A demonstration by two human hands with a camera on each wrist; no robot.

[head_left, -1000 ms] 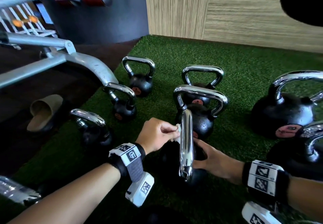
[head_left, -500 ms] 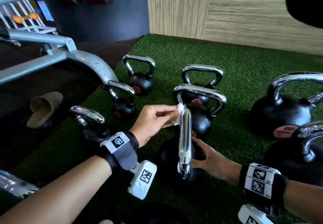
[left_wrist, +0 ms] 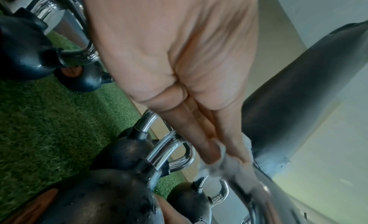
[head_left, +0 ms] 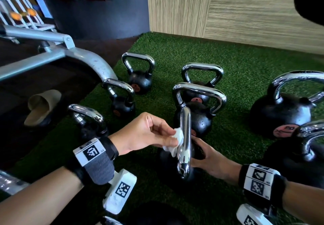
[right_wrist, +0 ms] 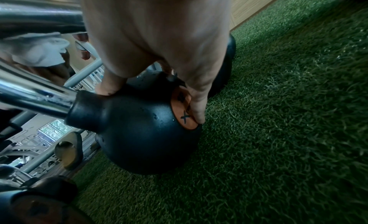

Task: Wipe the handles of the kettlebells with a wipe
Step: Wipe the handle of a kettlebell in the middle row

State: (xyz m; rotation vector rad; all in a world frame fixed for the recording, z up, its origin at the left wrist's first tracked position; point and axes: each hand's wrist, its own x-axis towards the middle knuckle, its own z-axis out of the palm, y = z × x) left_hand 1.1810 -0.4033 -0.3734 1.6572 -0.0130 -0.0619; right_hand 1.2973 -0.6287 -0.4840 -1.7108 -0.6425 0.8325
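At least eight kettlebells (head_left: 140, 82) (head_left: 122, 107) (head_left: 87, 126) (head_left: 201, 66) (head_left: 199, 119) (head_left: 185, 137) (head_left: 280, 116) (head_left: 294, 158), one wipe (head_left: 178, 137)

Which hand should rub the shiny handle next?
Left. The left hand pinches the wipe right against the handle. The right hand has no wipe and is busy holding the kettlebell steady.

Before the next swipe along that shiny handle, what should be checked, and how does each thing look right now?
1. The wipe is pinched in the left hand: ok.
2. The wipe touches the chrome handle: ok.
3. The right hand grips the kettlebell by its body: ok.
4. The kettlebell sits on the turf: ok.
5. The whole handle has been wiped: cannot tell.
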